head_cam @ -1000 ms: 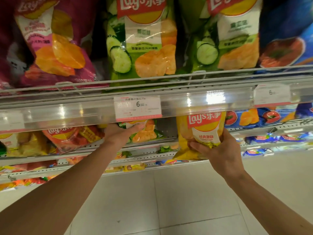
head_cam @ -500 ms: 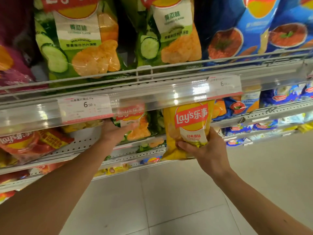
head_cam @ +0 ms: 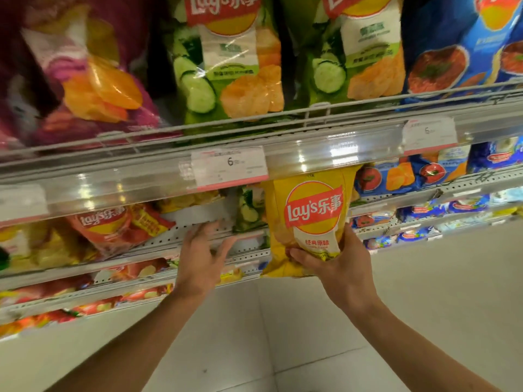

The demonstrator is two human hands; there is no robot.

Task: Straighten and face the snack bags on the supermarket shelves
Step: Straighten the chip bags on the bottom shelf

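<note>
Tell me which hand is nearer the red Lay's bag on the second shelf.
Left. The left hand hovers open just right of the red Lay's bag; the right hand is farther right, holding the yellow Lay's bag.

Your left hand point(head_cam: 202, 254) has come off the green cucumber bag point(head_cam: 249, 210) it was touching a second ago — it now hangs with fingers spread and relaxed just in front of the shelf rail point(head_cam: 198, 236), holding nothing. Your right hand point(head_cam: 336, 261) has drawn the yellow Lay's bag point(head_cam: 308, 219) further out and down from under the price strip point(head_cam: 311, 154) — the whole logo shows now, where earlier the strip cut across its top.
</note>
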